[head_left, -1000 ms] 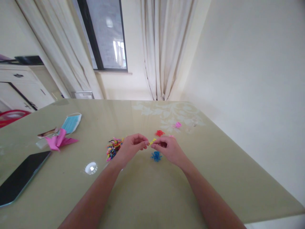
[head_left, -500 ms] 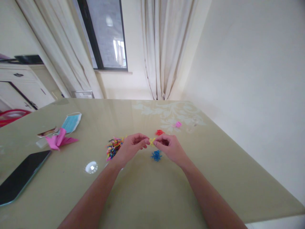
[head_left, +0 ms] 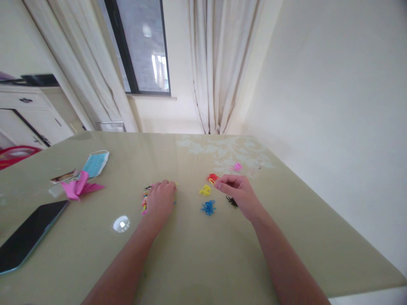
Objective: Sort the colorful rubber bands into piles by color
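My right hand [head_left: 237,192] is closed in a pinch on a yellow rubber band [head_left: 212,181], held just in front of a small red heap of rubber bands [head_left: 212,176]. My left hand [head_left: 161,198] lies palm down, fingers extended over a mixed-colour pile of rubber bands [head_left: 144,203], covering most of it. Between the hands are a yellow heap of rubber bands [head_left: 205,190] and, nearer me, a blue heap of rubber bands [head_left: 208,207]. Some black rubber bands [head_left: 232,201] lie partly behind my right hand. Farther back sits a pink heap [head_left: 237,166].
On the left of the glossy table [head_left: 190,262] lie a phone [head_left: 30,233], a pink folded paper shape [head_left: 79,186], a blue face mask [head_left: 96,164] and a thin brownish strip [head_left: 63,176]. A wall [head_left: 343,127] runs along the right side.
My hands have moved apart. The left has gone left onto the mixed pile, while the right has shifted slightly right with a yellow band. The yellow and black heaps are now uncovered.
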